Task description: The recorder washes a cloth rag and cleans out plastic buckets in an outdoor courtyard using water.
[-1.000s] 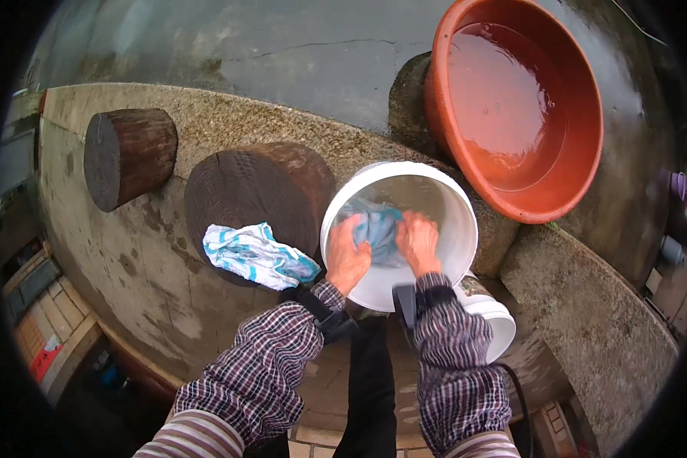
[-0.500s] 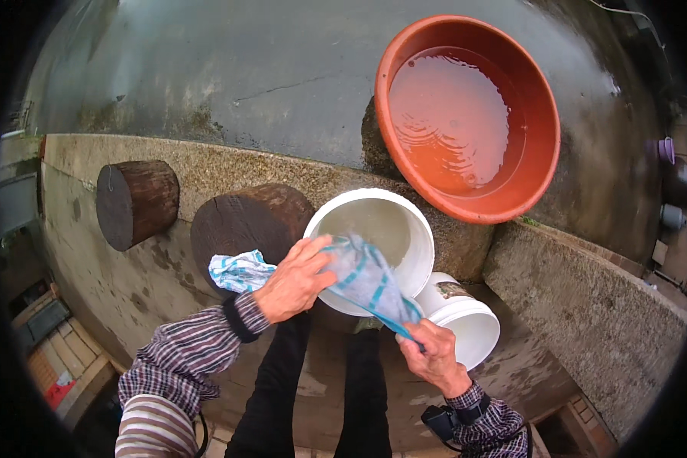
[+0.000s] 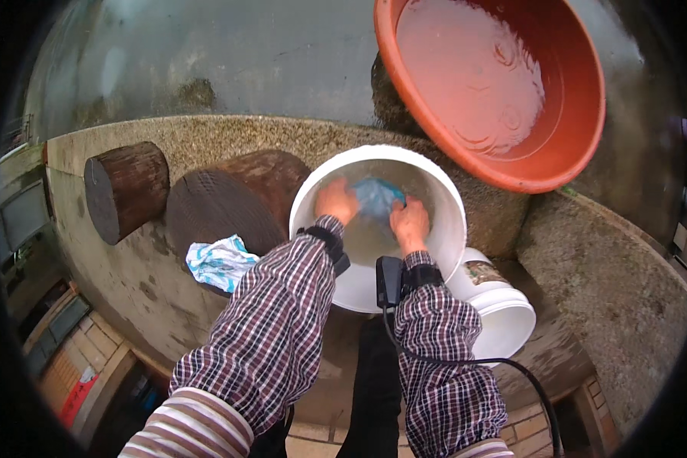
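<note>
A blue cloth (image 3: 378, 197) lies down in the murky water of a white bucket (image 3: 453, 210). My left hand (image 3: 337, 201) grips the cloth at its left end, with fingertips partly lost in the water. At the cloth's right end my right hand (image 3: 410, 224) is closed on it. Both forearms, in checked sleeves, reach over the bucket's near rim. A crumpled white cloth with blue stripes (image 3: 220, 262) rests on a thick dark log stump (image 3: 215, 200) to the left of the bucket.
A large orange-brown tub (image 3: 409, 80) of water stands beyond the bucket at the right. Against the bucket's right side lies a smaller white pail (image 3: 505, 320), tipped toward me. Another log stump (image 3: 127, 192) sits farther left, along a low concrete ledge (image 3: 229, 136).
Both hands have gone down into the bucket with the blue cloth, which was stretched between them above the rim. The view has shifted closer over the bucket.
</note>
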Demonstrator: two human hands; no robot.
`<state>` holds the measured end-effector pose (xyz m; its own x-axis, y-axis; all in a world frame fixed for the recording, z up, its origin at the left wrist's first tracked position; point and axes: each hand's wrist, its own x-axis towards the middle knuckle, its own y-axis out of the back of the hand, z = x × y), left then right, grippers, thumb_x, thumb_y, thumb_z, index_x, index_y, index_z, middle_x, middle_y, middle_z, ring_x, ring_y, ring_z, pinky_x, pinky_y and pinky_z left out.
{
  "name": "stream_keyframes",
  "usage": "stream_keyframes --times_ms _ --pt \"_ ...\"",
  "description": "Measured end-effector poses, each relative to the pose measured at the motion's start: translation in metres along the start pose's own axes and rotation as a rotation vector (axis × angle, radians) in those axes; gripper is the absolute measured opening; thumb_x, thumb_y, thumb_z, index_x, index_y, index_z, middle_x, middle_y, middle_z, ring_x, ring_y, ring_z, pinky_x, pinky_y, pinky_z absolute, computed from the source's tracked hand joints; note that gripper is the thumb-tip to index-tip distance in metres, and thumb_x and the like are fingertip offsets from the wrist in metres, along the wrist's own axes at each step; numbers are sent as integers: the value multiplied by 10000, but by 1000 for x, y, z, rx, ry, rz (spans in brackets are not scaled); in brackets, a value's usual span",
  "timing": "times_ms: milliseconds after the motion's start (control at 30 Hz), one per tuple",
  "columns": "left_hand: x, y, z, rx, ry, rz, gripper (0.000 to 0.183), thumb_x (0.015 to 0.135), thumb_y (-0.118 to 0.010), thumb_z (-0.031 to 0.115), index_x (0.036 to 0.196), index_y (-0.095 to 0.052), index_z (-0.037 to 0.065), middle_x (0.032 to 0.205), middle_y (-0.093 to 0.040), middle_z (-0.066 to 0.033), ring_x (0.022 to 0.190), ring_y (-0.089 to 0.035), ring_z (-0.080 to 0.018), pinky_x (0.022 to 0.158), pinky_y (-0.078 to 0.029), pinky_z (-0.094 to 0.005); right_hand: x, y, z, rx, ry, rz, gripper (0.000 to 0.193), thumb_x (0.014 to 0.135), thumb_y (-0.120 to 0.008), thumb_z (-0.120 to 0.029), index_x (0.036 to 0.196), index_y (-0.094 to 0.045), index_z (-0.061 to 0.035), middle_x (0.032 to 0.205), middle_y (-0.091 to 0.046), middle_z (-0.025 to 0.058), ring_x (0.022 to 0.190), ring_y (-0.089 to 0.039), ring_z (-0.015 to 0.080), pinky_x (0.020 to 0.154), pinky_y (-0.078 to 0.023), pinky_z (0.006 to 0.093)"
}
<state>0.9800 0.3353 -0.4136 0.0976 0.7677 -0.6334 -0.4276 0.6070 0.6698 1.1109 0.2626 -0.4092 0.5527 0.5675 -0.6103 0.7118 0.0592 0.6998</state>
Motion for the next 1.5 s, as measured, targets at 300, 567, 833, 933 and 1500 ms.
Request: stream_keyframes --times_ms 300,567,833,933,1500 --pt "20 -14 0 -8 -25 265 224 697 -513 179 779 -609 -5 817 -590 -217 803 -566 -361 741 -441 -431 26 -5 -1 -186 56 -56 287 765 -477 -246 891 -602 -21 893 -593 210 838 -571 355 737 -445 435" --pt "-83 61 42 -113 -288 62 107 694 -579 145 695 -555 41 745 -504 -168 730 -514 -345 638 -408 -431 -66 73 -2 356 121 -132 262 769 -528 -232 691 -556 16 552 -512 197 510 -520 259 507 -392 388" --pt "-231 131 93 -204 -719 61 225 665 -592 21 884 -551 -13 852 -506 -130 797 -512 -295 705 -428 -345 -179 153 -42 713 20 -228 306 772 -596 -203 615 -446 12 554 -454 12 525 -383 85 460 -352 299" --pt "-255 129 75 -425 -541 15 171 737 -577 93 871 -582 -14 910 -528 -104 841 -515 -246 733 -407 -347 -196 160 -47 505 183 -164 157 751 -552 -82 636 -478 -5 560 -439 -24 534 -372 56 454 -328 261" --pt "-175 42 14 -1877 719 -719 352 828 -527 196 1111 -451 0 1005 -549 -202 902 -552 -324 799 -443 -467 -283 271 -68 486 525 -530 104 743 -567 -67 746 -490 3 627 -434 68 570 -421 132 510 -370 275"
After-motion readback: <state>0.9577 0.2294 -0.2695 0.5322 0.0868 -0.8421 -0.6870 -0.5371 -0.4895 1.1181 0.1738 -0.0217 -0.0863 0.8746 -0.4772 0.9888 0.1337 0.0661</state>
